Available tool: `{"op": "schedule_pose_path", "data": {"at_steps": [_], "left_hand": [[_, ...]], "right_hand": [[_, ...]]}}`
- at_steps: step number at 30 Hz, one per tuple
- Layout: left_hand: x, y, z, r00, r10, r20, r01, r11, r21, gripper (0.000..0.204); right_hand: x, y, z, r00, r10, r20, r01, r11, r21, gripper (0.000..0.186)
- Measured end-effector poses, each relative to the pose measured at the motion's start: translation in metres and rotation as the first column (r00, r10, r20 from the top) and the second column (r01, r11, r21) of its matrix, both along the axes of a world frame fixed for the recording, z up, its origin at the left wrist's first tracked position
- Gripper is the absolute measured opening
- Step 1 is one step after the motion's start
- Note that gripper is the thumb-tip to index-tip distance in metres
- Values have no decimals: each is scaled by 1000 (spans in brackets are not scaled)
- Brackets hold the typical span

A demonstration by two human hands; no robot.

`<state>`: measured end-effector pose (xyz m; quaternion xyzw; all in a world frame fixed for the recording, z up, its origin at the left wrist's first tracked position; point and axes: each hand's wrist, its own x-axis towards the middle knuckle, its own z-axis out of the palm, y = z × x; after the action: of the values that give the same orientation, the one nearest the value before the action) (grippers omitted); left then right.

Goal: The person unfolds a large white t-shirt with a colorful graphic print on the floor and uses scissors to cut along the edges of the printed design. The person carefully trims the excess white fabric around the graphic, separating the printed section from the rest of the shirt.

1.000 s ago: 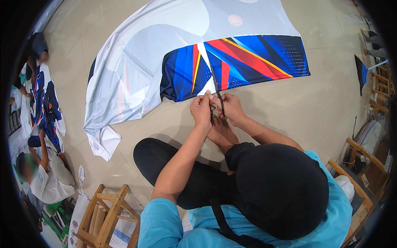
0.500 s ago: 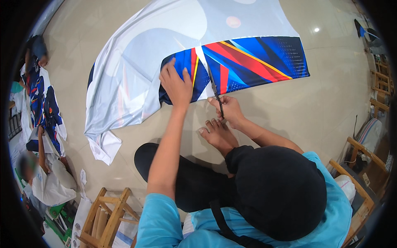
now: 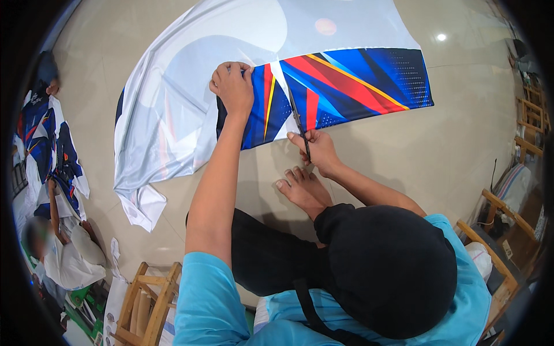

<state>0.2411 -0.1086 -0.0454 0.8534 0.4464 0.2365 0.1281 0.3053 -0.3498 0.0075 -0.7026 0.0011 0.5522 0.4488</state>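
Head view: the right hand grips the scissors, directed away over the cloth, which lies on the floor; farther out, the left hand, fingers bent, touches the cloth's patterned part; whether it pinches cannot be told.

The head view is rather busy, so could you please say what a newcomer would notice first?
Most striking is the blue-and-red fabric strip at upper centre, beside paler cloth. The right hand holds dark scissors at the strip's near edge, and the left hand touches its left end.
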Motion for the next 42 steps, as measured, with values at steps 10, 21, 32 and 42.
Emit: {"op": "schedule_pose_path", "data": {"at_steps": [10, 21, 32, 42], "left_hand": [[-2, 4, -8, 1000, -14, 2, 14, 995, 95, 12], [-8, -37, 9, 982, -191, 7, 190, 981, 48, 24], [-9, -36, 5, 980, -200, 12, 200, 979, 25, 31], [-10, -36, 3, 975, -221, -8, 221, 975, 35, 36]], "right_hand": [[-1, 1, -4, 1000, 10, -12, -9, 1000, 30, 47], [4, 6, -1, 1000, 1, -19, -1, 1000, 11, 49], [8, 14, -4, 1000, -9, -16, 8, 1000, -7, 50], [5, 15, -10, 999, -35, -2, 35, 999, 19, 48]]}}
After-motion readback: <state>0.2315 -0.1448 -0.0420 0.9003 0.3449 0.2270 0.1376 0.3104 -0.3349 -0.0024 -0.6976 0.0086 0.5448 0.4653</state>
